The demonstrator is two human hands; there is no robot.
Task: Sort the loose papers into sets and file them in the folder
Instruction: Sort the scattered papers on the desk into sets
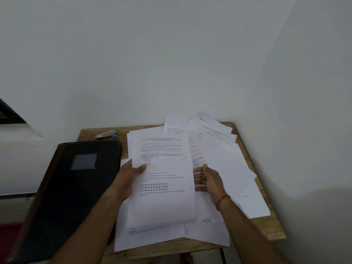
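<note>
Papers (163, 202) | left hand (131, 174) grips their left edge | right hand (207, 180) grips right edge | folder (72, 187) closed alongside

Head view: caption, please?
Left hand and right hand hold printed sheets over loose papers on wooden table; black folder alongside.

Both hands (131, 174) (208, 180) grip printed papers (162, 168) above table (274, 233).

A plain white painted wall (171, 54) is filling the upper half of the view and meeting a second white wall (314, 92) at the right. A small light-brown wooden table (274, 231) is standing in the corner between them. A dark window opening (9, 115) is showing at the left above a white ledge (19, 132). Soft, even light is falling across the tabletop.
</note>
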